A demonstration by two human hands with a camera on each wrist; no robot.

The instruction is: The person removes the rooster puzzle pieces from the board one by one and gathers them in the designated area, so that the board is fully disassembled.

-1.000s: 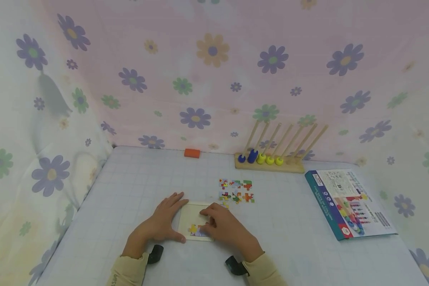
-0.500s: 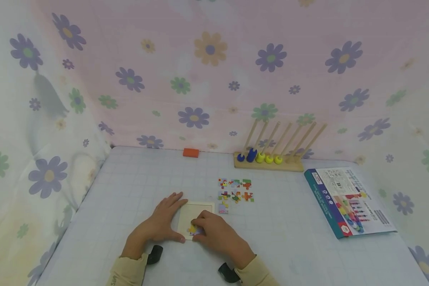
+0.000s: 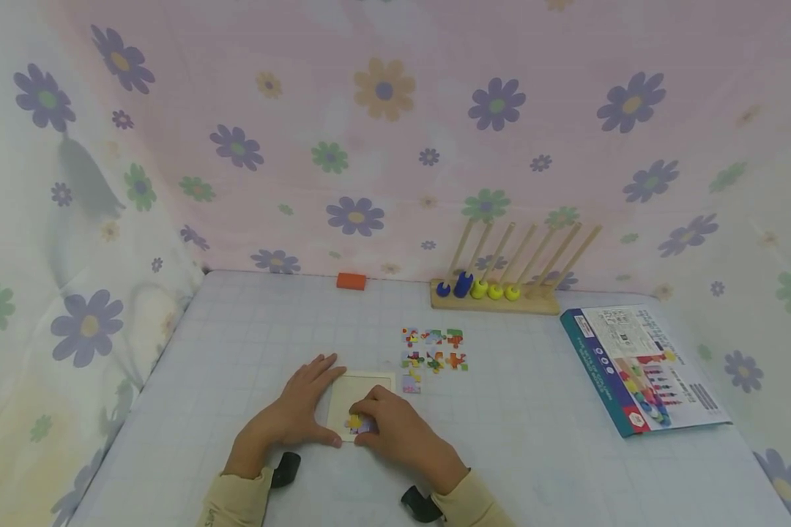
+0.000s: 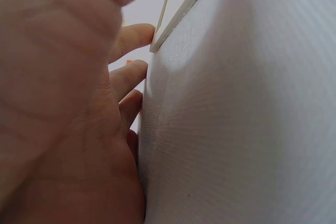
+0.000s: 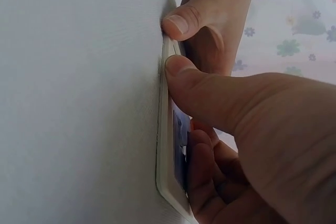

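A shallow pale puzzle tray lies flat near the front of the table. Along its left side rests my left hand, fingers spread, thumb by the near left corner. In the left wrist view a fingertip touches the tray's corner. My right hand is over the tray's near part, thumb and curled fingers pinching a yellow and purple puzzle piece. The right wrist view shows that thumb at the tray's rim, with purple pieces beneath the fingers, which partly hide them.
Several loose puzzle pieces lie in rows beyond the tray's right corner. Farther back are an orange block and a wooden peg rack with blue and yellow beads. A printed box lies at the right.
My right hand has moved left and slightly down over the tray, onto the yellow piece, uncovering a loose piece beyond the tray's right edge. The left hand stays put.
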